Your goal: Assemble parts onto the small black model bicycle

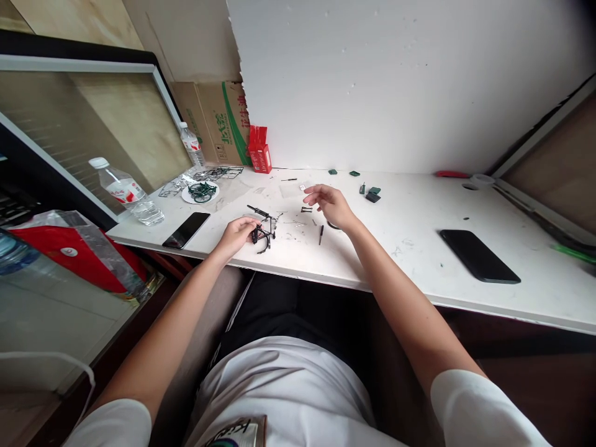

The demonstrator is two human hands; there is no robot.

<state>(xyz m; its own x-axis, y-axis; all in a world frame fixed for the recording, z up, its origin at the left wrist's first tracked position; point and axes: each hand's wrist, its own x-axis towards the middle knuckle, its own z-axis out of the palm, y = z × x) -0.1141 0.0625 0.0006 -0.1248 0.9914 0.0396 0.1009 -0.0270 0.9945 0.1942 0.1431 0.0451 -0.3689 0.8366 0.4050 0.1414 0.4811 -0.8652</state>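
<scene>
My left hand [237, 234] grips a small black model frame [263, 231] that rests on the white table [410, 242]. My right hand [328, 203] hovers open above the table, fingers spread, just over several tiny loose parts [302, 211]. A thin black stick-like piece [321, 234] lies between my two hands. Small dark green parts [371, 194] sit farther back, to the right of my right hand.
A black phone [478, 263] lies at right, another phone [187, 229] at left. A white dish with green parts [201, 192], plastic sprues [218, 173], water bottles [125, 191], a red box [260, 153] and a cardboard carton [218, 118] stand at back left. White wall panel behind.
</scene>
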